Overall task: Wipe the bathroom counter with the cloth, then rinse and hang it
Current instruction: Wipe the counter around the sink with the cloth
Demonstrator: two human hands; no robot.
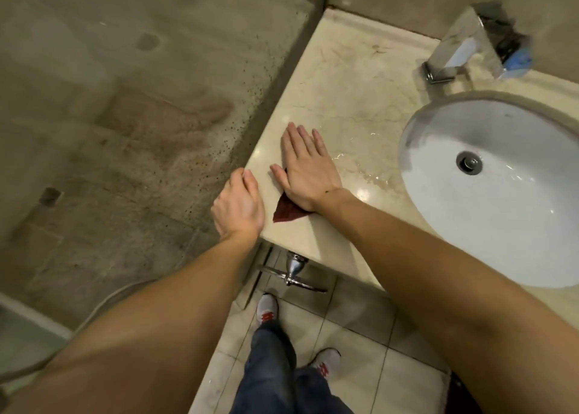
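I am looking down at my two bare arms over the cream marble bathroom counter. My right hand lies flat on the counter with its fingers straight and a little spread. It presses down on the dark red cloth. The cloth sits near the front left corner of the counter. Most of it is hidden under my palm, and only a pointed corner sticks out by my wrist. My left hand is at the left edge of the counter, just beside the cloth but not touching it. Its fingers are loosely bent and touch the edge, and I see nothing held in it. Shiny wet patches lie on the counter between my right hand and the round white sink. The sink has a metal drain in the middle. A square shiny metal tap stands behind the sink near the wall, and something blue sits just beside it, too blurry to name. On my left is a spotty glass shower wall. Under the counter edge I see a shiny metal handle. Below are my blue jeans and white shoes with red marks on the pale tile floor.
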